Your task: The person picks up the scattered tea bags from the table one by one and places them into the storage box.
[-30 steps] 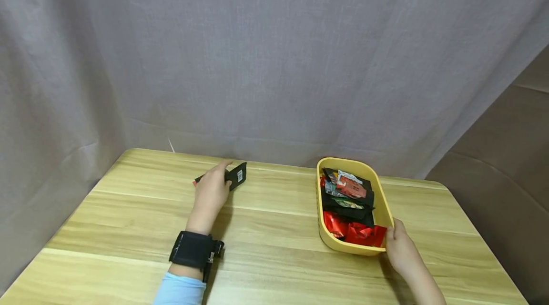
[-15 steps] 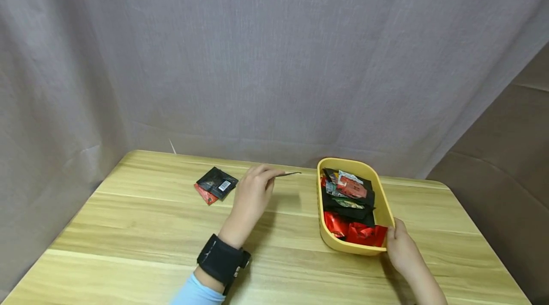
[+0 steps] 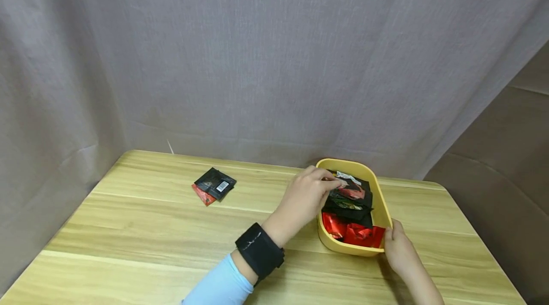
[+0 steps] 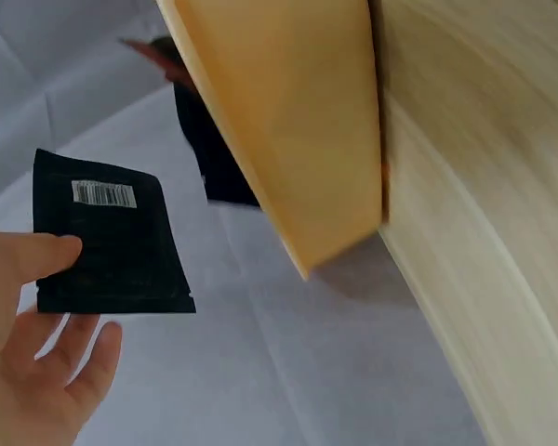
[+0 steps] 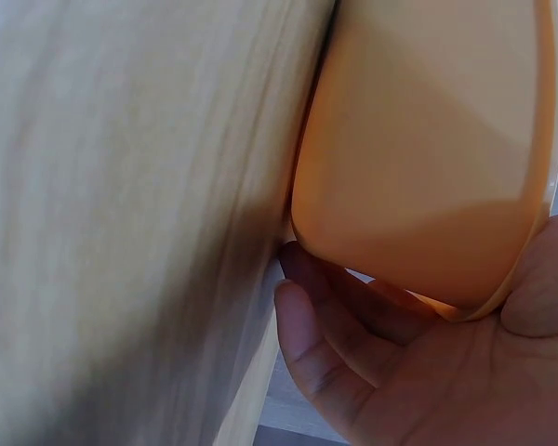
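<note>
My left hand (image 3: pixel 305 194) reaches over the left rim of a yellow plastic basket (image 3: pixel 383 205). It pinches a small flat black sachet (image 4: pixel 121 246) between thumb and fingers, its barcode side showing in the left wrist view. Black sachets (image 3: pixel 362 209) and shiny red packets (image 3: pixel 358 235) fill much of the basket. My right hand (image 3: pixel 402 251) grips the basket's near right corner, thumb at the rim and fingers curled along the outer wall in the right wrist view.
On the wooden table (image 3: pixel 141 228), left of the basket, a black sachet (image 3: pixel 213 182) with a barcode overlaps a red sachet (image 3: pixel 203 195). A grey cloth (image 3: pixel 257 66) hangs behind the table's far edge.
My left hand has lifted a black sachet from the small pile on the left and carried it right, over the basket. The right hand keeps its grip on the basket.
</note>
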The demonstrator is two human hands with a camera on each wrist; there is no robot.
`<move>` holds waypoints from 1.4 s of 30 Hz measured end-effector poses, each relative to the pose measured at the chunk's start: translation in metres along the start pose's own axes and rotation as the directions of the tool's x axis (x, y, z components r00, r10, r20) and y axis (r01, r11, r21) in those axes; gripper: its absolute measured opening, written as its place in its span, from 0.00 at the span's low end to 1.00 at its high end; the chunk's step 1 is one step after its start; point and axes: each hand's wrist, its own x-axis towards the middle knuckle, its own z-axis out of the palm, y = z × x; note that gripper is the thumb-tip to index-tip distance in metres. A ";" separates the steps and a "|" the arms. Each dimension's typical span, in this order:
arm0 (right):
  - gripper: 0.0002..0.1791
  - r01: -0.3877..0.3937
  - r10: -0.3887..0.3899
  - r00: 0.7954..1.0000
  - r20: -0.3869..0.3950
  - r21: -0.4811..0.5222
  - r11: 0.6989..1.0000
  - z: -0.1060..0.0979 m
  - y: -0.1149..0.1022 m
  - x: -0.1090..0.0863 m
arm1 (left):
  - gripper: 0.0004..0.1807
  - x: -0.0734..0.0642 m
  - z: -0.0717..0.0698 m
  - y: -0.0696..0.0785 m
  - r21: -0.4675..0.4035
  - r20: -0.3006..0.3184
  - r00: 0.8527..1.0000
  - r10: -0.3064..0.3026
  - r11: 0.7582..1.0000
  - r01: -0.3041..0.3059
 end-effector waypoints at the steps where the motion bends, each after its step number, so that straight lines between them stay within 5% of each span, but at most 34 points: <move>1: 0.26 0.000 0.000 1.000 0.000 -0.001 1.000 0.000 0.000 0.000 | 0.17 0.003 0.002 0.004 0.022 0.029 0.999 0.033 0.999 -0.033; 6: 0.27 -0.009 0.009 1.000 0.002 -0.016 1.000 -0.001 -0.001 -0.001 | 0.18 0.013 0.017 0.018 0.080 0.179 0.968 0.177 0.978 -0.194; 9: 0.27 -0.015 0.015 1.000 0.004 -0.023 1.000 -0.002 -0.001 -0.001 | 0.18 0.013 0.025 0.023 0.101 0.246 0.948 0.202 0.967 -0.232; 15: 0.27 -0.009 0.009 1.000 0.004 -0.005 1.000 -0.001 -0.002 -0.001 | 0.16 0.009 0.035 0.026 0.090 0.308 0.933 0.189 0.970 -0.227; 23: 0.27 -0.011 0.012 1.000 0.008 -0.011 1.000 0.000 -0.001 0.000 | 0.19 0.004 0.034 0.021 0.046 0.295 0.940 0.172 0.980 -0.194; 29: 0.27 -0.013 0.013 1.000 0.012 0.005 1.000 0.000 -0.002 0.000 | 0.21 -0.009 0.016 0.004 -0.037 0.251 0.967 0.032 0.999 -0.024; 33: 0.27 -0.016 0.016 1.000 0.012 0.008 1.000 0.000 -0.002 -0.001 | 0.22 -0.025 0.007 -0.018 -0.065 0.226 0.970 -0.094 0.992 0.111; 37: 0.27 -0.015 0.015 1.000 0.010 -0.002 1.000 0.000 -0.002 -0.002 | 0.24 -0.042 0.001 -0.044 -0.067 0.211 0.954 -0.211 0.971 0.230; 42: 0.27 -0.015 0.015 1.000 0.017 0.008 1.000 0.000 -0.002 -0.002 | 0.26 -0.063 -0.002 -0.082 -0.052 0.183 0.904 -0.386 0.914 0.401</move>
